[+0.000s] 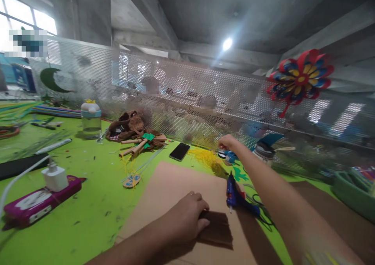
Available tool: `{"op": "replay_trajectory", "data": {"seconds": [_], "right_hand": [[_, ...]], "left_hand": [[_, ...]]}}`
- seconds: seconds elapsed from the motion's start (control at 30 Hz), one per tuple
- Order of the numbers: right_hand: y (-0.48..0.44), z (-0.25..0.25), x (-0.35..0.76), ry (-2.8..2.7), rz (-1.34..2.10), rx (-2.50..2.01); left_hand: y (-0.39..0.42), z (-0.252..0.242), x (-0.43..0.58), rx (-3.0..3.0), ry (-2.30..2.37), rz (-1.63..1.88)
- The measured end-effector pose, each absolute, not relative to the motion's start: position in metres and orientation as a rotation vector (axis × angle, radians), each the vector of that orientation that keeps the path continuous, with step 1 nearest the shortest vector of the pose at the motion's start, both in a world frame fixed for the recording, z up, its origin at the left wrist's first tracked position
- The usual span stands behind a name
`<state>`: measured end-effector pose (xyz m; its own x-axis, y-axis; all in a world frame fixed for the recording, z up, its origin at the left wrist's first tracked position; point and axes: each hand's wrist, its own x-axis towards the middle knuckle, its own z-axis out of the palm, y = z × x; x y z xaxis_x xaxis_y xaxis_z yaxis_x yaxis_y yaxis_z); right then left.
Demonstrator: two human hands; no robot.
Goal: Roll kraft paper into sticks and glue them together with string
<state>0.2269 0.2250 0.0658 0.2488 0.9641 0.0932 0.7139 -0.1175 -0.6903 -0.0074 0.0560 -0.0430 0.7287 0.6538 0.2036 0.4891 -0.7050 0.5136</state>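
Observation:
My left hand (187, 217) lies near the front of a tan cardboard sheet (172, 187), its curled fingers pressing on a dark brown corrugated piece (215, 228). My right hand (227, 142) is stretched far out to the back of the green table, closed into a loose fist just above small round objects and a blue item (230, 156). What it holds, if anything, I cannot make out. A blue glue gun (233, 192) stands on the cardboard between my arms.
A black phone (179, 151), yellow shreds (205, 157), a brown-and-green craft pile (137, 134) and a clear jar (91, 121) lie at the back. A magenta power strip with white charger (41, 199) sits left. A perforated metal screen (187, 97) bears a paper pinwheel (300, 77). Green tray (353, 192) right.

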Motion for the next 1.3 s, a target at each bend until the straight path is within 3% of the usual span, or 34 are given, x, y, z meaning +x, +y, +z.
{"op": "replay_trajectory", "data": {"seconds": [0.23, 0.63, 0.77, 0.93, 1.1, 1.3], "right_hand": [[0.193, 0.119, 0.251, -1.322, 0.791, -1.412], [0.086, 0.205, 0.237, -1.432, 0.722, -0.799], [0.028, 0.189, 0.21, -1.675, 0.702, -0.829], [-0.028, 0.139, 0.177, -2.093, 0.836, -1.216], [-0.045, 0.136, 0.208, -1.923, 0.286, -1.361], [-0.064, 0.113, 0.268, -1.828, 0.027, -1.641]], "left_hand": [[0.061, -0.044, -0.007, 2.517, 0.833, 0.528], [0.067, -0.044, -0.005, 2.401, 0.842, 0.604], [0.073, -0.034, -0.001, 2.072, 0.941, 0.933], [0.051, 0.009, -0.007, 2.144, 0.523, 1.108], [0.025, 0.053, -0.022, 2.212, 0.465, 0.731], [0.048, 0.089, -0.075, 2.328, 0.732, 1.134]]}}
